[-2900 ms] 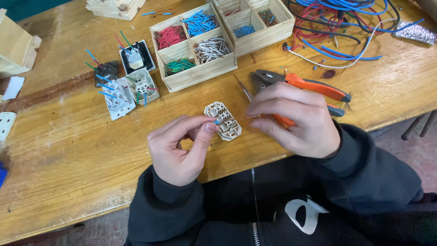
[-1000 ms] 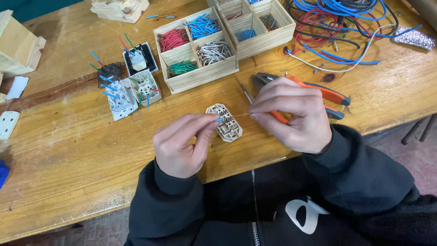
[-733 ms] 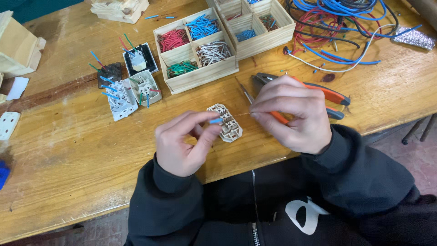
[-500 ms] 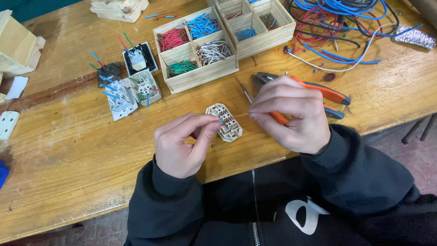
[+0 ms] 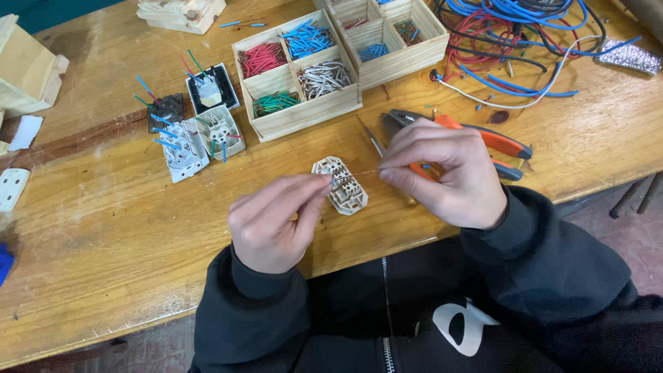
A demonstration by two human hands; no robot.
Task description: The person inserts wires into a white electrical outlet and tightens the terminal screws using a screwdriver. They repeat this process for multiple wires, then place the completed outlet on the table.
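At the frame's centre, my left hand [image 5: 273,224] and right hand [image 5: 442,173] each pinch an end of a thin wire [image 5: 359,174] stretched over the white socket insert [image 5: 342,185] lying on the wooden counter [image 5: 103,228].

I see a glossy varnished wood counter [image 5: 103,262], bare matt wood boxes [image 5: 304,114], a cream plastic socket [image 5: 342,185], and rubbery orange plier grips [image 5: 497,141].

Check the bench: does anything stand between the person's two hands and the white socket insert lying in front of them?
Nothing visible does. The left hand and right hand hold a thin wire stretched just over the white socket insert, with only bare wooden bench around it.
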